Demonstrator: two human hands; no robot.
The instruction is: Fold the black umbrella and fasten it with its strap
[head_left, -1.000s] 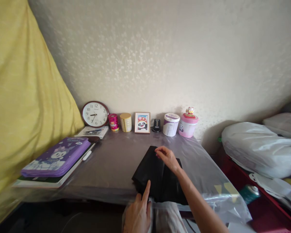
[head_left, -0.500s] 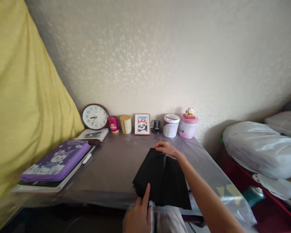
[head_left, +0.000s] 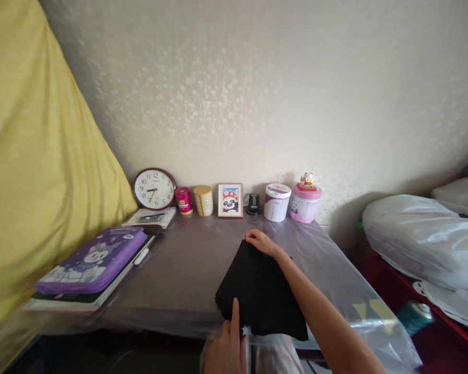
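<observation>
A piece of black fabric (head_left: 263, 296) lies on the table's near half, its near edge at the front rim. My right hand (head_left: 259, 241) reaches over from the right and pinches its far left corner. At the near left edge is my left hand (head_left: 226, 345), its index finger stretched out on top of the fabric and the other fingers curled at the edge, partly hidden. A small white star-shaped bit (head_left: 246, 330) shows beside that hand.
Along the wall stand a clock (head_left: 155, 188), a pink can (head_left: 184, 201), a yellow-lidded tub (head_left: 203, 201), a panda picture (head_left: 230, 200) and two tubs (head_left: 277, 202). A purple case (head_left: 93, 262) lies left on the plastic-covered table (head_left: 175, 275). White bags (head_left: 421, 239) sit right.
My right hand has shifted slightly left along the far edge to the corner. The fabric's right part now lies over flatter, its middle crease fainter. The left hand stays about where it was.
</observation>
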